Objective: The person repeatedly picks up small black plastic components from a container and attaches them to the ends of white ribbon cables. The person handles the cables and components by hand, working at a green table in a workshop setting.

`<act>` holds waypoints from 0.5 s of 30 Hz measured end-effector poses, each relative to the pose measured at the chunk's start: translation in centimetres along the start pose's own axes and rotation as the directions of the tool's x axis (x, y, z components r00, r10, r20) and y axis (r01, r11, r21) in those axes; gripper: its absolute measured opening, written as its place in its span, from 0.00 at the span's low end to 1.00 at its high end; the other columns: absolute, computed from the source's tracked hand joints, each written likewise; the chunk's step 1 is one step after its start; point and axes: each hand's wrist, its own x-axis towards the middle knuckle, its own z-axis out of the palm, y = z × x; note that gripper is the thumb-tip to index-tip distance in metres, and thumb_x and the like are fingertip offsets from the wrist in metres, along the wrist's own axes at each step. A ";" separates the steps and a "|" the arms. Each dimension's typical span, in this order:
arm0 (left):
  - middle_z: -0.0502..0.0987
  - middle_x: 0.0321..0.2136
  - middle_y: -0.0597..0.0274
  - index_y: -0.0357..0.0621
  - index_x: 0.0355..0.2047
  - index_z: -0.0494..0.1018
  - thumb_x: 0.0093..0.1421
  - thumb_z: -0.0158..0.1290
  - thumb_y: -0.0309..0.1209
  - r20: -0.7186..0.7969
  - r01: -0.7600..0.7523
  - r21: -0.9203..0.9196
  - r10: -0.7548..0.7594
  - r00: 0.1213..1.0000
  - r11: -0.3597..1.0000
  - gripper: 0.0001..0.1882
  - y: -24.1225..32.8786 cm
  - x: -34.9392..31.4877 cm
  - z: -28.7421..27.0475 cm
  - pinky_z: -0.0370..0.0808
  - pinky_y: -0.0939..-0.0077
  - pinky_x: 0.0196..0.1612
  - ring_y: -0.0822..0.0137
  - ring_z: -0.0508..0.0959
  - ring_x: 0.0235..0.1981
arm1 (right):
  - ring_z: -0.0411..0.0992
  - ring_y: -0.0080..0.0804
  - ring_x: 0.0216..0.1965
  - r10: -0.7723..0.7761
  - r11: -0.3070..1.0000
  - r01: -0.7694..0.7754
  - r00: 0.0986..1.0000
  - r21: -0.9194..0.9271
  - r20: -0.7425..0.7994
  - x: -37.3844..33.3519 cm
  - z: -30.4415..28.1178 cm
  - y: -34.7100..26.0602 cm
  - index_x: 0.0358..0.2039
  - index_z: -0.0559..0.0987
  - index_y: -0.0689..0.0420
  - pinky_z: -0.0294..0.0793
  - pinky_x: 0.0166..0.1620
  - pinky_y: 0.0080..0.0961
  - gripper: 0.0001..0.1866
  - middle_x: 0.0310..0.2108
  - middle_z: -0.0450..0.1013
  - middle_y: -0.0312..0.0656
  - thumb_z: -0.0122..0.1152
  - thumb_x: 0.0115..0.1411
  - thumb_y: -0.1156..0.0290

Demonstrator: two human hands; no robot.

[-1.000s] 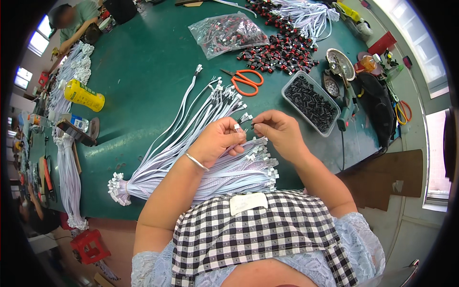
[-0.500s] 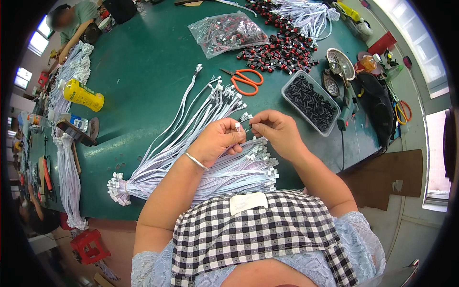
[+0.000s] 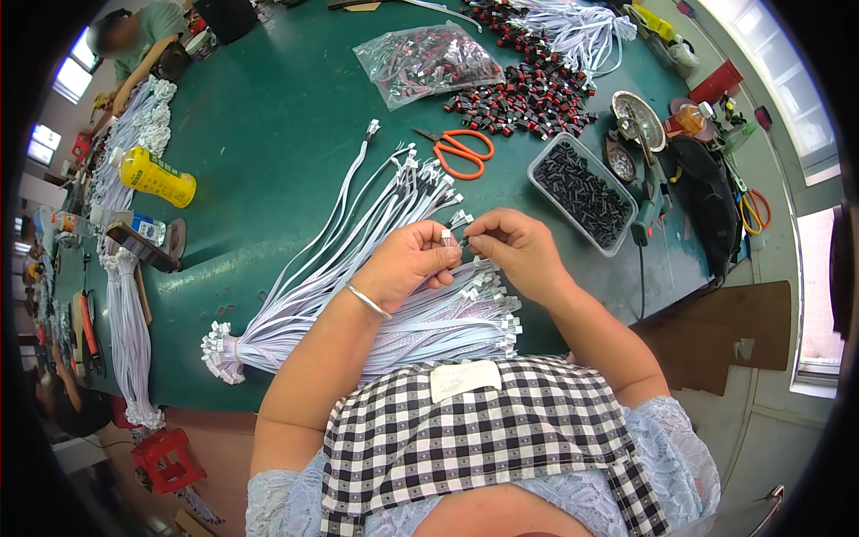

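My left hand, with a metal bangle at its wrist, pinches a white plug connector between thumb and fingers. Close by on its right, my right hand is closed in a pinch on a small dark piece at the connector's wires. Whether that piece is a short black tube like those in the box, I cannot make out. Beneath both hands a large fanned bundle of white flat cables lies on the green table, white connectors at its ends.
Orange-handled scissors lie beyond my hands. A clear box of short black tubes stands to the right. Farther back are a plastic bag and a pile of black-and-red parts. A yellow bottle lies left; a person sits far left.
My right fingertips have moved slightly left and down, nearer the left hand's fingers. The left hand keeps its pinch on the connector.
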 end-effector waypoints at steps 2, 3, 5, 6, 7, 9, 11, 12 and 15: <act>0.74 0.27 0.65 0.43 0.33 0.69 0.57 0.56 0.28 -0.006 0.003 -0.003 -0.003 1.000 1.000 0.07 0.0 0.0 0.1 0.69 0.86 0.25 0.78 0.73 0.22 | 0.72 0.19 0.32 0.010 1.000 -0.009 1.000 0.012 -0.007 0.0 0.0 0.0 0.36 0.77 0.63 0.72 0.36 0.15 0.07 0.32 0.73 0.35 0.58 0.56 0.81; 0.74 0.27 0.65 0.43 0.33 0.69 0.57 0.56 0.28 -0.005 -0.002 -0.004 0.002 1.000 1.000 0.07 0.0 0.0 0.1 0.70 0.86 0.25 0.78 0.73 0.22 | 0.72 0.19 0.32 0.014 1.000 -0.014 1.000 0.019 -0.010 0.0 0.0 0.0 0.36 0.77 0.63 0.72 0.36 0.15 0.06 0.32 0.73 0.35 0.58 0.56 0.81; 0.74 0.26 0.65 0.43 0.33 0.69 0.57 0.56 0.28 -0.004 -0.012 -0.006 0.012 1.000 1.000 0.07 0.0 0.0 0.0 0.70 0.86 0.25 0.78 0.73 0.22 | 0.72 0.19 0.32 0.023 1.000 -0.023 1.000 0.020 -0.013 0.0 0.0 0.0 0.36 0.77 0.63 0.72 0.36 0.15 0.07 0.32 0.73 0.35 0.58 0.56 0.81; 0.74 0.26 0.65 0.43 0.33 0.69 0.57 0.56 0.27 -0.003 -0.015 -0.006 0.015 1.000 1.000 0.07 -0.1 0.0 0.0 0.70 0.86 0.25 0.77 0.73 0.22 | 0.72 0.19 0.32 0.028 0.999 -0.027 1.000 0.020 -0.014 0.0 0.0 0.0 0.36 0.77 0.63 0.72 0.36 0.15 0.07 0.32 0.73 0.35 0.58 0.56 0.81; 0.74 0.26 0.65 0.42 0.33 0.69 0.57 0.56 0.27 -0.002 -0.018 -0.005 0.018 1.000 1.000 0.07 -0.1 0.1 0.0 0.70 0.86 0.25 0.77 0.73 0.22 | 0.71 0.19 0.32 0.023 1.000 -0.023 1.000 0.015 -0.012 0.0 0.0 0.0 0.36 0.77 0.63 0.72 0.36 0.15 0.06 0.32 0.73 0.35 0.58 0.56 0.81; 0.74 0.26 0.66 0.42 0.33 0.69 0.57 0.56 0.27 -0.004 -0.015 -0.004 0.015 1.000 1.000 0.07 -0.1 0.1 0.0 0.70 0.85 0.25 0.77 0.73 0.22 | 0.71 0.19 0.32 0.015 1.000 -0.015 1.000 0.007 -0.008 0.1 0.0 0.1 0.36 0.77 0.63 0.72 0.36 0.15 0.06 0.32 0.73 0.35 0.58 0.56 0.81; 0.74 0.26 0.66 0.42 0.33 0.69 0.57 0.56 0.27 -0.010 -0.003 -0.003 0.003 1.000 1.000 0.07 0.0 0.0 0.1 0.70 0.85 0.25 0.77 0.73 0.22 | 0.71 0.19 0.31 -0.015 0.999 0.015 1.000 -0.029 0.000 0.0 0.0 -0.1 0.35 0.77 0.63 0.72 0.35 0.15 0.06 0.32 0.72 0.35 0.58 0.55 0.82; 0.74 0.26 0.66 0.42 0.33 0.69 0.57 0.56 0.27 -0.008 -0.006 -0.002 0.006 1.000 1.000 0.07 0.1 0.0 0.1 0.70 0.85 0.25 0.77 0.73 0.22 | 0.71 0.19 0.31 -0.030 0.998 0.031 1.000 -0.047 0.004 0.1 0.0 -0.2 0.35 0.78 0.63 0.71 0.35 0.15 0.06 0.32 0.72 0.35 0.58 0.55 0.82; 0.74 0.26 0.66 0.42 0.34 0.70 0.57 0.56 0.27 -0.005 -0.014 0.000 0.014 1.000 1.000 0.07 0.1 -0.1 0.1 0.70 0.85 0.25 0.77 0.73 0.22 | 0.72 0.22 0.31 -0.056 0.993 0.057 0.998 -0.103 0.012 0.2 -0.2 -0.1 0.33 0.79 0.62 0.71 0.35 0.18 0.06 0.30 0.73 0.38 0.60 0.54 0.78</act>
